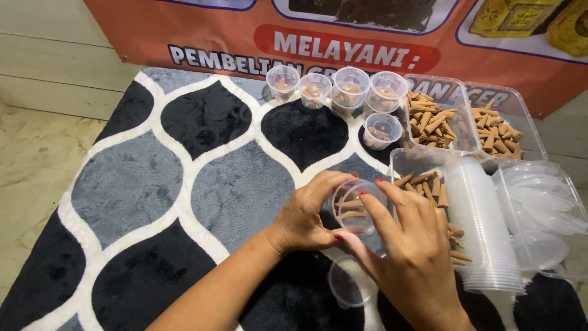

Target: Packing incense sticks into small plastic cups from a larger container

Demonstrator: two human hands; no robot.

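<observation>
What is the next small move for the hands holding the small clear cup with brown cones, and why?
Probably pick up the loose round lid lying on the rug just below the hands and press it onto the cup. The left hand grips the cup, which already holds several cones, the right hand fingers sit at its rim, and five filled cups stand beyond.

Five filled lidded cups (350, 85) lined up at the back, one open cup (355, 205) in hand, one loose lid (346, 283) on the rug, three clear trays of incense cones (436, 119), one stack of empty cups (484, 227).
</observation>
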